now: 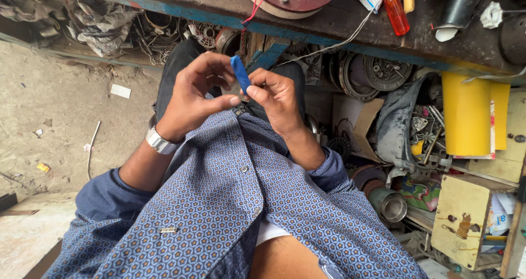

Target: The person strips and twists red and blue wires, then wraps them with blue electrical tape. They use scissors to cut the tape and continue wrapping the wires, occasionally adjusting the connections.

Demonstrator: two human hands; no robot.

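Left hand (192,95) and right hand (276,98) meet above lap, fingers closed round small blue tool (240,73), upright between them. Small part at its lower end unclear. Judged light, stiff, smooth plastic; best pinched mid-handle. Beyond: tabletop (339,21) edge, orange-handled screwdriver (394,10), yellow roll (466,114).

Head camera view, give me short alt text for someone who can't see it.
Both hands, left hand and right hand, hold a small flat blue plastic piece above the lap, before a cluttered wooden workbench bearing an orange-handled screwdriver.
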